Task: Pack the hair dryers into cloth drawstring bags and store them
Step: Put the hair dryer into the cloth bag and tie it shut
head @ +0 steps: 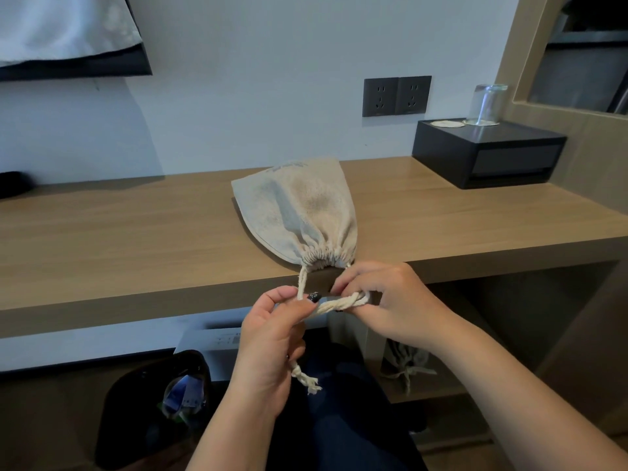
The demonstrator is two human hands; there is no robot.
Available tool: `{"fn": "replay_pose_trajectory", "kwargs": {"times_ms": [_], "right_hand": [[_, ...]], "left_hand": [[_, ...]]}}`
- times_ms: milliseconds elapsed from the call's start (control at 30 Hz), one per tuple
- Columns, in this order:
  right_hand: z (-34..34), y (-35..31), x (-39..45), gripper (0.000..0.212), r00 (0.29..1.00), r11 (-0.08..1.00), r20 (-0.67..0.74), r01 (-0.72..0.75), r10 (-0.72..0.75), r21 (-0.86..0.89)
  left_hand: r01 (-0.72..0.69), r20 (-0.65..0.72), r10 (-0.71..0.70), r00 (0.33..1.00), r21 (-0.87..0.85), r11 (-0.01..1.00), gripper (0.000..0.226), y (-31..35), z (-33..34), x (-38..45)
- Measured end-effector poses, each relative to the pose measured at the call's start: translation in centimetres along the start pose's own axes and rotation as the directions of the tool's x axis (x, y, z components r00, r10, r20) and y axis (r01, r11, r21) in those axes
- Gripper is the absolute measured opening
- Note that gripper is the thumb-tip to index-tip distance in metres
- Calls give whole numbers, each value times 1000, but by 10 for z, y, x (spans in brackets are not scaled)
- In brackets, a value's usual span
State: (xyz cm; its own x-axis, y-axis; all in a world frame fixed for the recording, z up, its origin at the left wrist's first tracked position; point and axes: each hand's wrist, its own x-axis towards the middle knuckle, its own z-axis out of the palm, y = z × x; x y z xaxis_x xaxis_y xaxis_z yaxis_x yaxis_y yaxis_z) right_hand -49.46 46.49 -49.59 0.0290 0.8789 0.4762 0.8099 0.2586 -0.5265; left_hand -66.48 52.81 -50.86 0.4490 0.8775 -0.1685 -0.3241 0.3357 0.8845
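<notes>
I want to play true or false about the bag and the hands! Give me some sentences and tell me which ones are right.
1. The cloth drawstring bag lies on the wooden desk with its mouth pulled shut. True.
2. Both hands hold the cord. True: the left hand and the right hand each pinch it.
3. The glass stands on the floor. False: it is upside down on the black box.
4. A plug is stuck in the wall sockets. False: nothing is plugged in.
5. Another drawstring bag sits on the shelf under the desk. True.
</notes>
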Motion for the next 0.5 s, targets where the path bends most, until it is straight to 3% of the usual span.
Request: {"fn": "replay_pose_trajectory", "kwargs": {"times_ms": [100, 200, 300, 500], "right_hand": [[-1, -4, -7, 41, 991, 969, -39, -119, 130, 215], [-8, -7, -18, 55, 978, 912, -17, -187, 207, 364], [-17, -4, -27, 50, 965, 909, -104, -187, 241, 372], [-38, 5, -36, 26, 903, 878, -224, -257, 367, 403]], "left_hand": [[-38, -11, 39, 999, 89, 995, 21, 2, 1, -3], [-176, 7, 181, 983, 287, 942, 19, 7, -4, -4], [-339, 10, 461, 887, 692, 637, 9, 15, -14, 0], [-404, 133, 580, 804, 837, 368, 4, 37, -23, 6]]}}
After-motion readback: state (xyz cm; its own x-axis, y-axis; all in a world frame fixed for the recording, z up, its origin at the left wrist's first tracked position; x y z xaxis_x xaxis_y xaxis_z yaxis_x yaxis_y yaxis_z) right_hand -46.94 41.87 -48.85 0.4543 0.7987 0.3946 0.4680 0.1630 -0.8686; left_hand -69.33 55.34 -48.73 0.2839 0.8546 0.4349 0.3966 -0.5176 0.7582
